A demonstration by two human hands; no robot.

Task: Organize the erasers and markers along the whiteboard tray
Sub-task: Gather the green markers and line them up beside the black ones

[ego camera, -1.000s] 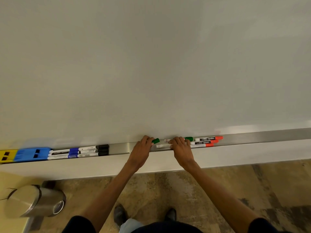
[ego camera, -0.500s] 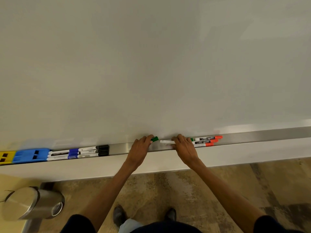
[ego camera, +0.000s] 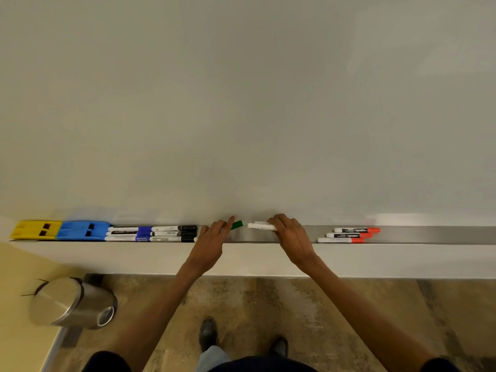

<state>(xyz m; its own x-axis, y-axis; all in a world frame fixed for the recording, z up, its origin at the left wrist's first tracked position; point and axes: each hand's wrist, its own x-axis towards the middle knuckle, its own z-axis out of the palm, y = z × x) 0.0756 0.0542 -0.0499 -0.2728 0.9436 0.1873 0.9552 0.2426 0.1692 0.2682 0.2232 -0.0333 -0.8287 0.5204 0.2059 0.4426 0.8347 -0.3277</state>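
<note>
1. At the middle of the tray [ego camera: 429,234], green cap [ego camera: 237,225] and white barrel [ego camera: 261,226] lay end to end along it, slightly apart
2. Left hand [ego camera: 212,237] pinched the green cap; right hand [ego camera: 290,234] curled over the white barrel
3. Sorted markers [ego camera: 153,233] lay leftward, left hand nearer

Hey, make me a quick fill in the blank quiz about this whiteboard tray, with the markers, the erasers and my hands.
1. The leftmost eraser on the tray is ____.
2. The cap poking out at the left hand's fingertips is ____.
3. Right of the right hand, which holds a white marker, lie ____ orange-capped markers.

Missing words: yellow; green; three.
</note>
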